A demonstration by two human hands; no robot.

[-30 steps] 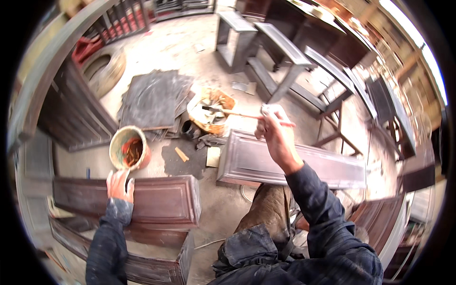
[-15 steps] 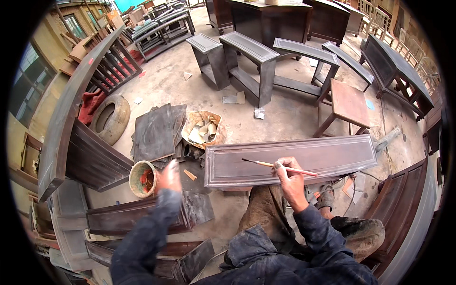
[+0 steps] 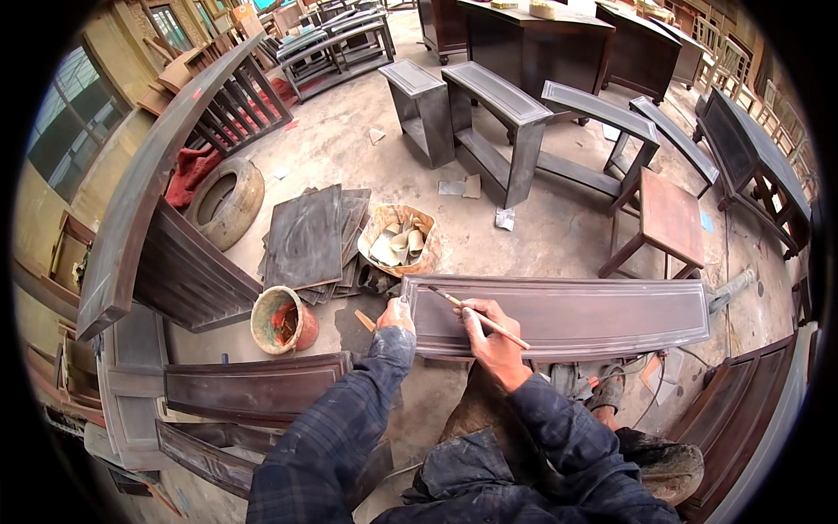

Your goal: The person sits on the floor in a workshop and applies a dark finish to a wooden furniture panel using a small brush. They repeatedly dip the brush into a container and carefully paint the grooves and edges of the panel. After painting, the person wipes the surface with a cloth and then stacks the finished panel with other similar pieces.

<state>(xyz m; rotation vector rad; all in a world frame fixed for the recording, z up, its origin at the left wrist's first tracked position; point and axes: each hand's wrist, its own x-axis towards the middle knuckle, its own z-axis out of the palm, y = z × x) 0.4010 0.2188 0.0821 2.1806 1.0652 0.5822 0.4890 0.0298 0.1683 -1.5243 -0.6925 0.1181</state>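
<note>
A long dark-brown wooden panel with a grooved border lies across in front of me, above my knees. My right hand pinches a slim paintbrush, its dark tip pointing to the far left, over the panel's left part. Whether the bristles touch the wood I cannot tell. At the panel's left end my left hand is closed on the edge, its fingertips partly hidden. Left of that hand stands a round bucket with reddish smears inside.
Beyond the panel are a basket of curled scraps, stacked dark boards and a tyre. A brown stool stands at right, grey-topped frames behind. Drawer-like wooden pieces lie at lower left.
My left hand has moved right from beside the bucket to the panel's left end. My right hand has brought the brush left and nearer the panel's left border. The view has shifted slightly.
</note>
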